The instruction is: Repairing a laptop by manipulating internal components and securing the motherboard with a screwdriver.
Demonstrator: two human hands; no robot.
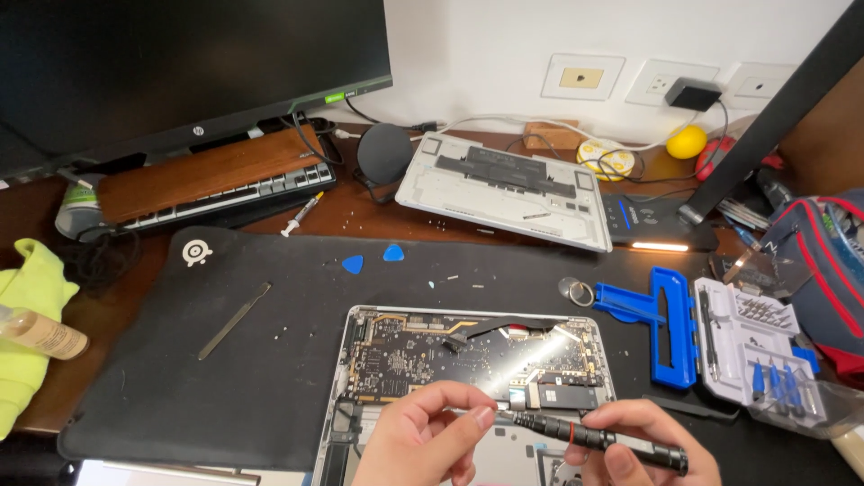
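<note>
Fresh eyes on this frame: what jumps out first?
The opened laptop at bottom centre on the black mat, circuit board exposed, with the left hand and right hand holding a black screwdriver over it. Behind lies its removed bottom cover; to the right, an open bit kit with blue holder.

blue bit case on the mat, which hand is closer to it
Right. The right hand, gripping the black screwdriver, sits just left of and below the blue bit case. The left hand is farther left, over the opened laptop.
</note>
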